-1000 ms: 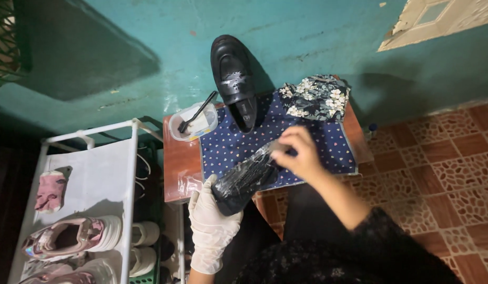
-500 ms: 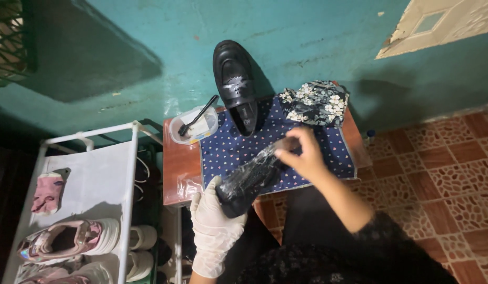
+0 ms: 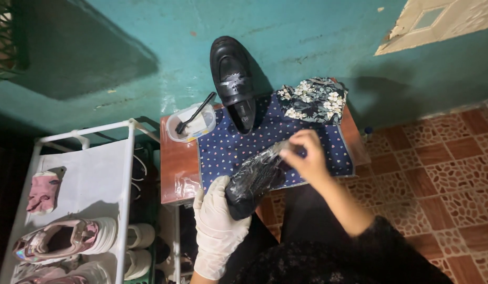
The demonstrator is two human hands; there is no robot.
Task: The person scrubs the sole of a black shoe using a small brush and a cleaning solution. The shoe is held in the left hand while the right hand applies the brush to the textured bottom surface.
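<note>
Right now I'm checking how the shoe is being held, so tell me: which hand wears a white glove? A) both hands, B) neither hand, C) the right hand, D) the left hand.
D: the left hand, in a white glove, grips the lower end of the black shoe, while the right hand, bare, works at the shoe's upper end.

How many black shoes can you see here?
2. One black shoe leans against the green wall at the table's back. The other is held by the gloved left hand, with the right hand on it.
</note>
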